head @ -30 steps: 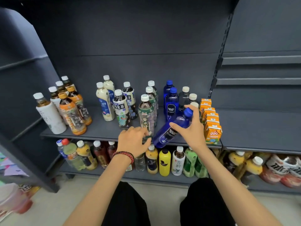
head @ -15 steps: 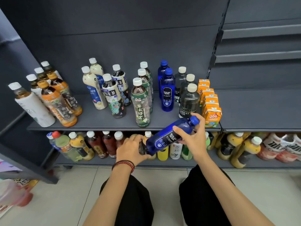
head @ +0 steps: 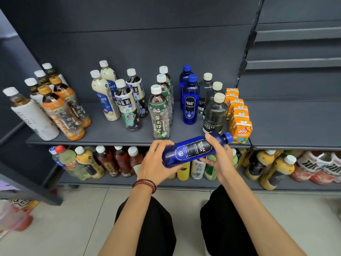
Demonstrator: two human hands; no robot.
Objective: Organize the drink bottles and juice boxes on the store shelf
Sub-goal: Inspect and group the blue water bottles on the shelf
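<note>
Below the shelf (head: 120,134) edge, frame centre, we grip a blue soda bottle (head: 191,150) (lying tilted) with both hands: left hand (head: 156,164) at its base, right hand (head: 219,157) near its neck.

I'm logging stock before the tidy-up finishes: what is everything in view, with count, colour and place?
Shelf: one, dark grey, two stocked tiers.
White-capped tea bottles: four, upper tier far left.
Orange-capped bottles: two, orange labels, beside those.
Cream bottles: two, left of centre.
Oolong bottles: two, dark, beside the cream ones.
Green-label bottles: three, one row, centre.
Standing blue bottles: two, blue, right of centre.
Forest Soda bottles: three, clear, beside them.
Juice boxes: at least five, orange, right end.
Mixed bottles: many, lower tier.
Held blue bottle: one, tilted, before the shelf edge.
Left hand: grips its base.
Right hand: grips near its cap.
</note>
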